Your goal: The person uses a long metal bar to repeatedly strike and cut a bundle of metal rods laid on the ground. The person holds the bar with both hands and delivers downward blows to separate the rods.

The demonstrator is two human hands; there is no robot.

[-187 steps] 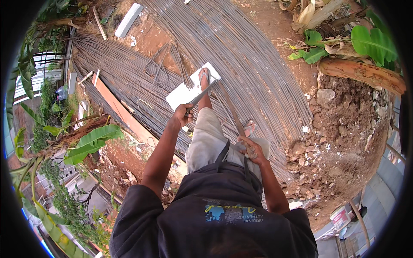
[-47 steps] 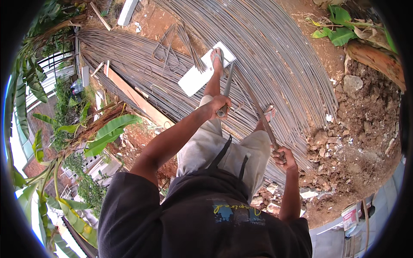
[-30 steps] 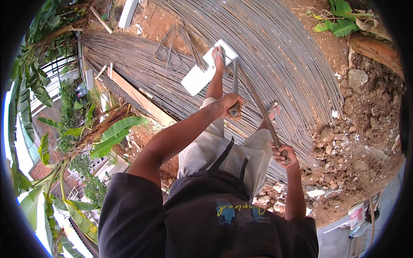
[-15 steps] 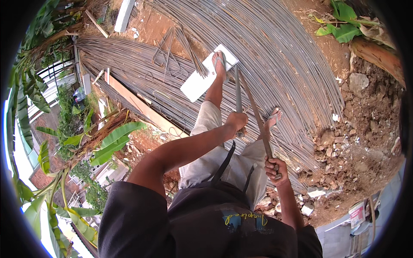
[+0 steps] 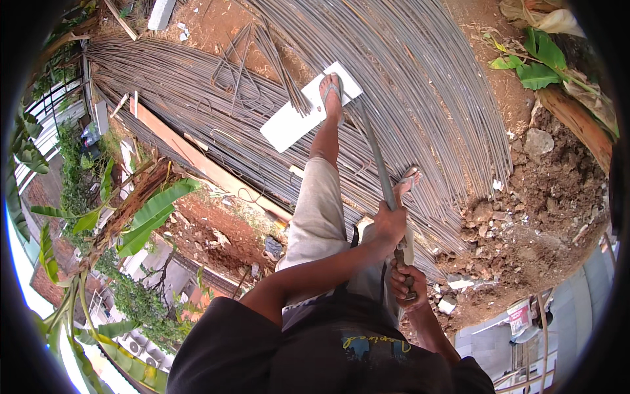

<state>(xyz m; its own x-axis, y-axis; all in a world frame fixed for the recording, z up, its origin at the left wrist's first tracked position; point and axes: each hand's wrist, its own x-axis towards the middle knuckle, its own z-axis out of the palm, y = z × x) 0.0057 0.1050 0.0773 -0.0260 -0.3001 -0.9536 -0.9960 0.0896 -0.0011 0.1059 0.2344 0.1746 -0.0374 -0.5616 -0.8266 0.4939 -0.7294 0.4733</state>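
My left hand (image 5: 390,220) is closed around a long grey metal pipe (image 5: 373,144), whose far end reaches the right end of a white board (image 5: 282,129). My right hand (image 5: 408,285) grips a second metal bar just below my left hand; most of that bar is hidden along the pipe. My left sandaled foot (image 5: 331,92) rests on the white board, with short rods lying at its edge. My other foot (image 5: 408,177) stands on long steel rods (image 5: 446,111) to the right of the pipe.
An orange-brown plank (image 5: 177,148) runs along the rods' left side. Banana plants (image 5: 147,223) and roofs lie left. At right are a leaning trunk (image 5: 571,125), soil and rubble (image 5: 538,203). A white beam (image 5: 161,10) and bent rods (image 5: 239,72) lie farther forward.
My left hand has moved right and down, bringing its pipe over toward the bar in my right hand; the two were apart earlier. My right hand is lower and slightly left.
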